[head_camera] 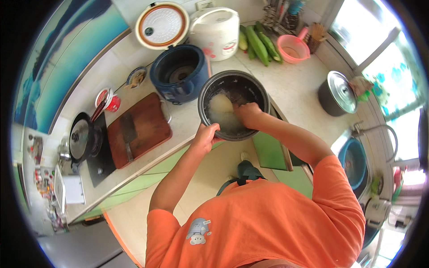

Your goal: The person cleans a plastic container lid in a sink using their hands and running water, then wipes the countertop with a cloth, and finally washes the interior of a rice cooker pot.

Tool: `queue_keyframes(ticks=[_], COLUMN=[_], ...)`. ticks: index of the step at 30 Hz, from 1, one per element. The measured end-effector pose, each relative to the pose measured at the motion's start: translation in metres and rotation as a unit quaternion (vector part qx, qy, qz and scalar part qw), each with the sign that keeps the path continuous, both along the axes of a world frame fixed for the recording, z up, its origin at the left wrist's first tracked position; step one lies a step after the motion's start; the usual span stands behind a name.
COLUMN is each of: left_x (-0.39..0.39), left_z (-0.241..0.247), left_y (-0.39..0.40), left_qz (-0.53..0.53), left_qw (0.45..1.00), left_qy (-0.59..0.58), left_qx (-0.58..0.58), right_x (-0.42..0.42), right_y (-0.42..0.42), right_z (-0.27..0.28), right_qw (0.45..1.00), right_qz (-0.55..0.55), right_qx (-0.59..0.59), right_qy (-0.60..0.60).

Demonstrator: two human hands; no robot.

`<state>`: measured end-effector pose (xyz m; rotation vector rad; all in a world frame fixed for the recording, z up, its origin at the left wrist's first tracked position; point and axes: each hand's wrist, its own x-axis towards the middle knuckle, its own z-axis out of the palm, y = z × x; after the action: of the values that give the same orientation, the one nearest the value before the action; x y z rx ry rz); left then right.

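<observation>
My left hand (205,136) grips the near left rim of a dark rice cooker inner pot (265,90), with the thumb over the edge. The pot is tilted towards me, and cloudy water (228,124) lies in it. Inside the pot, my right hand (248,114) reaches into the water beside a pale rounded mass (220,103), perhaps rice; its fingers are partly hidden, so what they hold cannot be told. Just left of the pot stands a blue rice cooker body (177,87) with its lid (163,26) raised and no inner pot in it.
A wooden cutting board (147,117) with a cleaver (128,129) lies left, beside a lidded pan (79,137). Behind are a white rice cooker (218,33), green gourds (257,45) and a pink ladle (293,50). A lidded pot (335,95) and a blue basin (352,164) stand right.
</observation>
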<state>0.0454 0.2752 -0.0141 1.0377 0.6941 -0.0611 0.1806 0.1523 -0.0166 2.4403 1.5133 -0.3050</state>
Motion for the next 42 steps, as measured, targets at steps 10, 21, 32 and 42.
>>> queue_keyframes(ticks=[10, 21, 32, 42], left_x=[-0.009, 0.029, 0.043, 0.027], left_z=[-0.063, -0.073, -0.089, -0.072], left_y=[-0.093, -0.239, -0.376, -0.417], left_qz=[-0.021, -0.012, 0.008, 0.004], left_qw=[0.994, 0.991, 0.983, 0.987], left_qy=[0.054, 0.069, 0.072, 0.109], left_qx=[-0.095, -0.117, -0.170, -0.117], right_x=[-0.031, -0.022, 0.020, 0.053], right_y=[-0.111, -0.298, -0.571, -0.681], right_z=[0.002, 0.004, -0.101, -0.198], right_qw=[0.979, 0.921, 0.500, 0.613], right_qz=[-0.017, -0.125, -0.560, -0.597], right_qx=[0.150, 0.367, 0.608, 0.475], right_qy=[-0.137, 0.032, 0.257, 0.205])
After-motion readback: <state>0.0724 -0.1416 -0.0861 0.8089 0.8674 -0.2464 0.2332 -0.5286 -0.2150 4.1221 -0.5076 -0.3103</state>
